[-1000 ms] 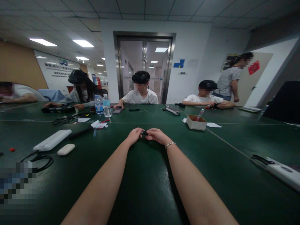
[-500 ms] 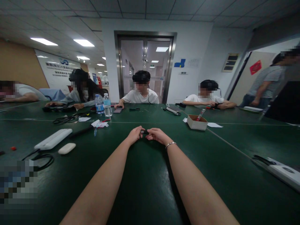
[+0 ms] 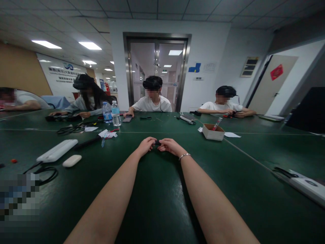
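Observation:
Out over the green table, my left hand (image 3: 146, 146) pinches one end of a small dark stick-like object (image 3: 157, 142). The fingers of my right hand (image 3: 171, 146) are closed on its other end. Both hands sit close together, with the object level between the fingertips. Its exact kind is too small to make out, and my fingers cover both ends. A silver bracelet (image 3: 184, 156) circles my right wrist.
On the green table (image 3: 157, 189), a white power bank (image 3: 58, 150) and a white oval case (image 3: 72, 161) lie left. Two water bottles (image 3: 116, 114) stand beyond paper scraps. An open box (image 3: 213, 133) sits right. Several people, including one person (image 3: 152, 101), sit opposite.
A light, shiny bit of the object near my left fingertips no longer shows; only its dark part is visible. My hands have barely moved. A person standing at right has left the view.

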Available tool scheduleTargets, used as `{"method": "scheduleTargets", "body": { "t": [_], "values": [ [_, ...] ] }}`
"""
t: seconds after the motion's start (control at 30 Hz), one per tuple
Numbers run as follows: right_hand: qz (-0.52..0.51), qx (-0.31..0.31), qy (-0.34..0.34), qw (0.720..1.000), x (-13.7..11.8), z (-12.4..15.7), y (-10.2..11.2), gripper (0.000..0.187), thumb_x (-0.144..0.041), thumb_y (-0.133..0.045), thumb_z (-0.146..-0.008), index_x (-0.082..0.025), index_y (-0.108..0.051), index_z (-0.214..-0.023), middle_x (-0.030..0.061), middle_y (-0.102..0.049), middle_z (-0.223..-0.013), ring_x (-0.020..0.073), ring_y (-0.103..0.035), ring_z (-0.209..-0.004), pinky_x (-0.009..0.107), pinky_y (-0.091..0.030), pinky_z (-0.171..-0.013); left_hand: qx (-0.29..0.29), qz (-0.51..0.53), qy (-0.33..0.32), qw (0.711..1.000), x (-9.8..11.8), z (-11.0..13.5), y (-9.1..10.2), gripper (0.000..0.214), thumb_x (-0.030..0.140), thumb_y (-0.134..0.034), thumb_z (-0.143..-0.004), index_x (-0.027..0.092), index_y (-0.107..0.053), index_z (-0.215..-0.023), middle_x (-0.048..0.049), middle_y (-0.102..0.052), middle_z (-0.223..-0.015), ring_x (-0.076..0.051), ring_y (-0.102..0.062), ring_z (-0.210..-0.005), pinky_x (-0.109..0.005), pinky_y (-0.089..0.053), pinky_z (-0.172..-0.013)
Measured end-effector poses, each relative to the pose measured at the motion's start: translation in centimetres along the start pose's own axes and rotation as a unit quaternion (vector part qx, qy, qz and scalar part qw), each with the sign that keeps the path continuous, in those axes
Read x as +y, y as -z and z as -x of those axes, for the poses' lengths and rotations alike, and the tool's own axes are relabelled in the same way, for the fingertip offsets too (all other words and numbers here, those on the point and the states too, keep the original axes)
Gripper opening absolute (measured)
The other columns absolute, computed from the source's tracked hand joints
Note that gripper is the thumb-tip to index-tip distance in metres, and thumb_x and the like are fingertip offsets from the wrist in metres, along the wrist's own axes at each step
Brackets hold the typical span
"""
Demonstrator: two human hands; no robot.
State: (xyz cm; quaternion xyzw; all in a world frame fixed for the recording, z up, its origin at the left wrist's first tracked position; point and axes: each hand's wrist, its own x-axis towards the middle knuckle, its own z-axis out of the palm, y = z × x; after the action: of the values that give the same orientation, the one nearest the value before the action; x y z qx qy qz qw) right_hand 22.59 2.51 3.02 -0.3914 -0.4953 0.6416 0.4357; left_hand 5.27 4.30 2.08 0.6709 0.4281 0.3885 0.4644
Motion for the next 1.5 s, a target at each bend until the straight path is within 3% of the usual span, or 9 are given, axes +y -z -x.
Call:
{"method": "scheduleTargets", "body": {
  "t": [0.13, 0.27, 0.4, 0.7, 0.9, 1.13, 1.27, 1.5],
  "values": [
    [0.001, -0.003, -0.001, 1.000, 0.04, -0.08, 0.05, 0.011, -0.010, -0.055, -0.087, -0.006, -0.055, -0.076, 0.0155, -0.064, -0.067, 0.0154, -0.063, -0.053, 0.020, -0.054, -0.050, -0.016, 0.000, -0.018, 1.000, -0.04, -0.02, 0.03, 0.031, 0.035, -0.038, -0.085, 0.014, -0.056, -0.099, 0.0017, -0.047, -0.061, -0.007, -0.041, -0.047, -0.016, -0.032, -0.042],
    [-0.003, -0.003, -0.002, 1.000, 0.13, -0.22, 0.16, 0.011, -0.012, -0.059, -0.085, -0.006, -0.055, -0.077, 0.0153, -0.064, -0.067, 0.0159, -0.063, -0.053, 0.021, -0.054, -0.049, 0.000, 0.005, -0.010, 1.000, -0.08, -0.11, 0.07, 0.026, 0.028, -0.048, -0.080, 0.015, -0.055, -0.101, 0.0001, -0.050, -0.070, -0.007, -0.046, -0.053, -0.016, -0.035, -0.044],
    [-0.006, -0.005, 0.002, 1.000, 0.09, -0.15, 0.10, 0.011, -0.012, -0.059, -0.085, -0.006, -0.055, -0.077, 0.0142, -0.064, -0.066, 0.0162, -0.063, -0.054, 0.022, -0.055, -0.049, -0.009, 0.012, -0.011, 1.000, -0.22, -0.24, 0.11, 0.029, 0.035, -0.043, -0.083, 0.014, -0.055, -0.100, -0.0006, -0.051, -0.069, -0.007, -0.044, -0.050, -0.016, -0.034, -0.043],
    [-0.004, -0.002, -0.005, 1.000, -0.27, 0.25, -0.19, 0.011, -0.011, -0.055, -0.087, -0.006, -0.054, -0.077, 0.0153, -0.064, -0.066, 0.0157, -0.063, -0.052, 0.021, -0.054, -0.049, -0.009, 0.007, -0.003, 1.000, 0.28, 0.07, 0.33, 0.029, 0.019, -0.053, -0.075, 0.016, -0.055, -0.104, -0.0015, -0.053, -0.076, -0.009, -0.049, -0.061, -0.017, -0.037, -0.048],
    [-0.005, -0.013, -0.013, 1.000, -0.18, 0.16, -0.03, 0.006, -0.008, -0.056, -0.086, -0.005, -0.057, -0.080, 0.0150, -0.064, -0.068, 0.0148, -0.063, -0.054, 0.020, -0.054, -0.051, -0.029, 0.010, -0.004, 1.000, 0.06, -0.15, 0.15, 0.031, 0.031, -0.038, -0.085, 0.011, -0.057, -0.097, 0.0018, -0.046, -0.055, -0.007, -0.042, -0.046, -0.018, -0.033, -0.044],
    [-0.011, -0.014, -0.005, 1.000, -0.20, 0.21, 0.06, 0.004, -0.008, -0.060, -0.083, -0.006, -0.058, -0.080, 0.0137, -0.064, -0.070, 0.0150, -0.063, -0.055, 0.021, -0.055, -0.052, -0.019, 0.009, 0.016, 1.000, 0.40, -0.02, 0.12, 0.026, 0.025, -0.046, -0.077, 0.015, -0.058, -0.098, 0.0014, -0.050, -0.062, -0.007, -0.044, -0.047, -0.017, -0.032, -0.043],
    [-0.010, -0.017, -0.007, 1.000, -0.23, 0.20, 0.11, 0.002, -0.007, -0.059, -0.083, -0.006, -0.058, -0.082, 0.0137, -0.064, -0.070, 0.0151, -0.064, -0.056, 0.021, -0.055, -0.052, -0.035, 0.000, -0.001, 0.999, 0.48, 0.07, 0.18, 0.032, 0.032, -0.037, -0.082, 0.013, -0.059, -0.095, 0.0016, -0.047, -0.055, -0.007, -0.041, -0.043, -0.017, -0.029, -0.041],
    [-0.013, 0.000, 0.001, 1.000, -0.16, 0.22, 0.05, 0.005, -0.008, -0.059, -0.083, -0.008, -0.056, -0.080, 0.0125, -0.064, -0.067, 0.0161, -0.064, -0.056, 0.022, -0.055, -0.052, -0.014, -0.003, 0.004, 1.000, 0.07, -0.21, 0.26, 0.033, 0.020, -0.050, -0.071, 0.017, -0.055, -0.103, -0.0033, -0.058, -0.084, -0.007, -0.051, -0.054, -0.016, -0.034, -0.043]
  ]
}}
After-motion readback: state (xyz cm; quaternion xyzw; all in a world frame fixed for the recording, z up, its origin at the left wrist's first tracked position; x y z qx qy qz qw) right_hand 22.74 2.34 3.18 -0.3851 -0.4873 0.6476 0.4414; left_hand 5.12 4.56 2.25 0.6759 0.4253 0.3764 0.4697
